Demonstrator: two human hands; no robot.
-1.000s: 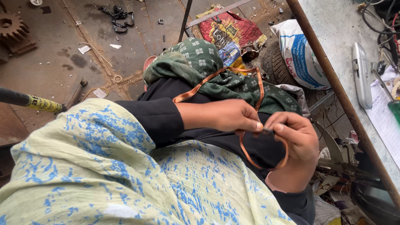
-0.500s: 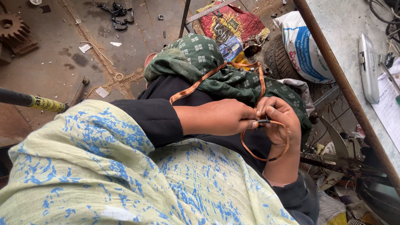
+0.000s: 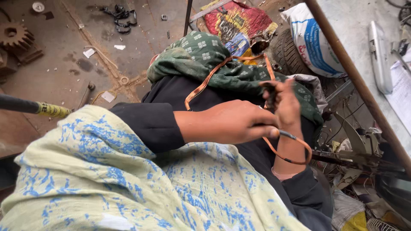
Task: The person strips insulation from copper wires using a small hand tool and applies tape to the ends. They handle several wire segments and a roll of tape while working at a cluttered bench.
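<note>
left hand (image 3: pixel 231 122) and right hand (image 3: pixel 286 105), fingers of both pinching an orange flat cable (image 3: pixel 295 147) looped above a green patterned cloth (image 3: pixel 201 60).

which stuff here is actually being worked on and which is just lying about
In hand:
- orange cable, looped between both hands
- left hand, pinching the cable near its dark sleeve
- right hand, holding a dark part of the cable

Lying about:
- gear on the floor
- tyre
- white sack
- black scraps
- red bag
</note>
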